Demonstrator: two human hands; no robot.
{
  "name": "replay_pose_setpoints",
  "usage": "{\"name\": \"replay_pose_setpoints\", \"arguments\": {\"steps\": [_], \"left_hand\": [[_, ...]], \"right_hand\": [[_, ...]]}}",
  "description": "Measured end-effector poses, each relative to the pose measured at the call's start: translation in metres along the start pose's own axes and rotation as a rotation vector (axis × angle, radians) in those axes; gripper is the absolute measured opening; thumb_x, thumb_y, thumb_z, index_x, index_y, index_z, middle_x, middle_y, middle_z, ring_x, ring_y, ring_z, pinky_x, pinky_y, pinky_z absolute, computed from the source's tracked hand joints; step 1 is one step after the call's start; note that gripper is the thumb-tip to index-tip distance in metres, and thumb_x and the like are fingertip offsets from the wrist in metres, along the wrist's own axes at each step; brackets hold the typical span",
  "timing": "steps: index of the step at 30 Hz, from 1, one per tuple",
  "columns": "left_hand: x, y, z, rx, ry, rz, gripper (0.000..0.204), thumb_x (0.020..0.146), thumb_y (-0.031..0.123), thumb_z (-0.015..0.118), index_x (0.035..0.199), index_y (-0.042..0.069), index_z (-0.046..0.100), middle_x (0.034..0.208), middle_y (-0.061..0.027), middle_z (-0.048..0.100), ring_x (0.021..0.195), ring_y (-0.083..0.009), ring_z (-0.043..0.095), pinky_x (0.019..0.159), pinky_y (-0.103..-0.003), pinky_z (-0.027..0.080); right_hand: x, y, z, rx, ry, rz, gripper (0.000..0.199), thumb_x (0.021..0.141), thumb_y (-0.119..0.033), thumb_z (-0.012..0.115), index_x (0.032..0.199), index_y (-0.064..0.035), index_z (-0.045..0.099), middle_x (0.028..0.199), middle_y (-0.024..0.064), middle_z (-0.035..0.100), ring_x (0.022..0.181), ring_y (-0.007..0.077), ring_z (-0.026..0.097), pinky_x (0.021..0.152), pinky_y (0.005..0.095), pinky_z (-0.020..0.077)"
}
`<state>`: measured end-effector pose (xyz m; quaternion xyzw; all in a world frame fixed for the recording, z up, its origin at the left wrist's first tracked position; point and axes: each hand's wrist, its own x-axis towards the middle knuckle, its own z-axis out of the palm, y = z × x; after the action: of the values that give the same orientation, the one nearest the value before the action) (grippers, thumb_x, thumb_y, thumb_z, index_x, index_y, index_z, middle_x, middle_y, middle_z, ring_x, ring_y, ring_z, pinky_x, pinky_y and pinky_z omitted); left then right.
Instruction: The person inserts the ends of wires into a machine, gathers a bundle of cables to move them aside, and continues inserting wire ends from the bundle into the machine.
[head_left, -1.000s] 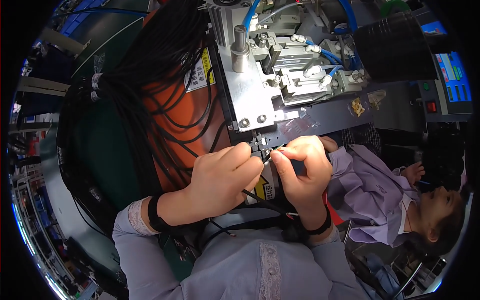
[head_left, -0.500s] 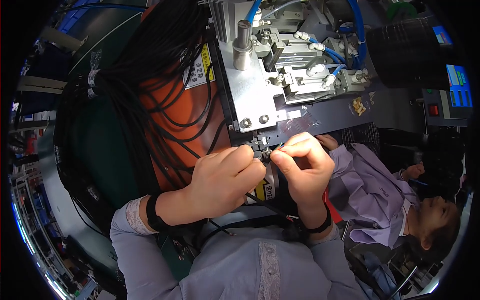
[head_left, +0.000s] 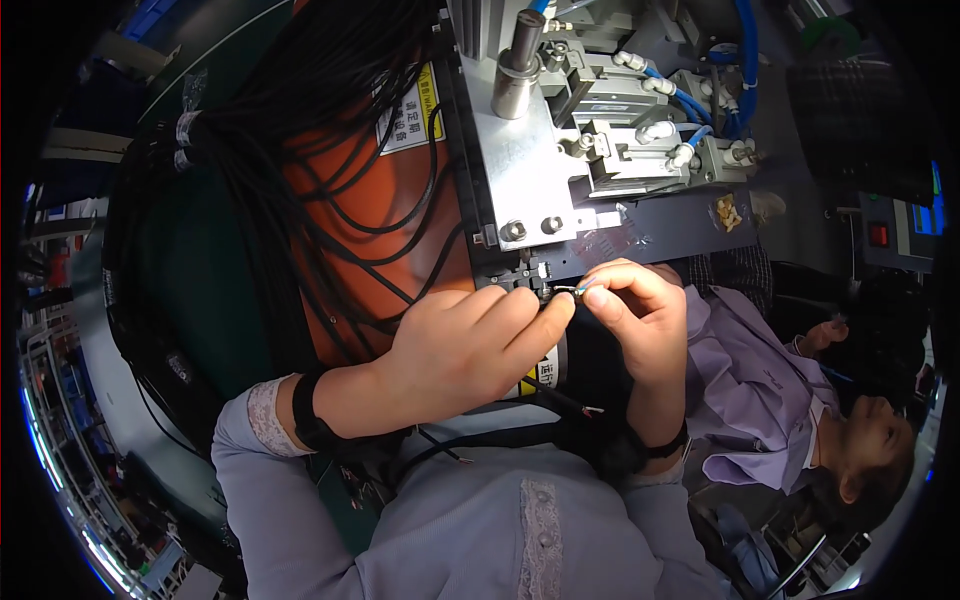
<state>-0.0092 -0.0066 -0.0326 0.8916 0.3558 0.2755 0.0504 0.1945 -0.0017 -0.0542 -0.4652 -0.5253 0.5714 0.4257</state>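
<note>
My left hand point(head_left: 465, 340) is closed, its thumb and forefinger pinched at the end of a black cable that its fingers largely hide. Opposite it, my right hand point(head_left: 640, 315) pinches thin coloured wires point(head_left: 579, 291), a bluish one among them, at that cable's end. The two sets of fingertips nearly meet. Just behind them is a small dark fixture point(head_left: 525, 278) at the front of a metal machine. Below my hands, another black cable point(head_left: 560, 400) lies with its stripped wire ends exposed.
A silver plate point(head_left: 530, 170) with bolts and pneumatic cylinders point(head_left: 640, 160) stands ahead. Bundled black cables point(head_left: 260, 150) spread over an orange surface point(head_left: 345, 255) at left. A small bag of yellowish bits point(head_left: 727, 212) lies right. A co-worker in a lilac jacket point(head_left: 750, 400) is close on the right.
Both hands have shifted slightly right, and the left fingertips have come up to the right ones at the wires. The machine sits a little further right and higher in view.
</note>
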Motion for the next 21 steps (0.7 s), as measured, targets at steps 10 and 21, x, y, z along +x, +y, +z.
{"name": "replay_pose_setpoints", "arguments": {"steps": [10, 21], "left_hand": [[-0.013, -0.009, 0.008, 0.201, -0.112, -0.052, 0.044, 0.066, 0.012, 0.060, 0.109, 0.007, 0.066, 0.073, 0.0020, 0.042, 0.057, -0.0094, 0.044, 0.046, -0.022, 0.037], [-0.006, -0.004, 0.008, 0.255, -0.160, -0.104, 0.040, 0.069, 0.012, 0.061, 0.109, 0.009, 0.066, 0.074, 0.0016, 0.043, 0.056, -0.0086, 0.044, 0.045, -0.022, 0.037]], "right_hand": [[0.019, 0.021, 0.034, -0.591, 0.141, -0.354, 0.004, 0.080, 0.000, 0.063, 0.079, 0.0018, 0.061, 0.074, 0.0095, 0.061, 0.070, 0.0197, 0.056, 0.065, 0.0284, 0.0441], [0.023, 0.034, 0.036, -0.577, 0.238, -0.482, 0.008, 0.077, 0.002, 0.061, 0.073, 0.0004, 0.054, 0.066, 0.0082, 0.053, 0.063, 0.0195, 0.050, 0.061, 0.0287, 0.0405]]}}
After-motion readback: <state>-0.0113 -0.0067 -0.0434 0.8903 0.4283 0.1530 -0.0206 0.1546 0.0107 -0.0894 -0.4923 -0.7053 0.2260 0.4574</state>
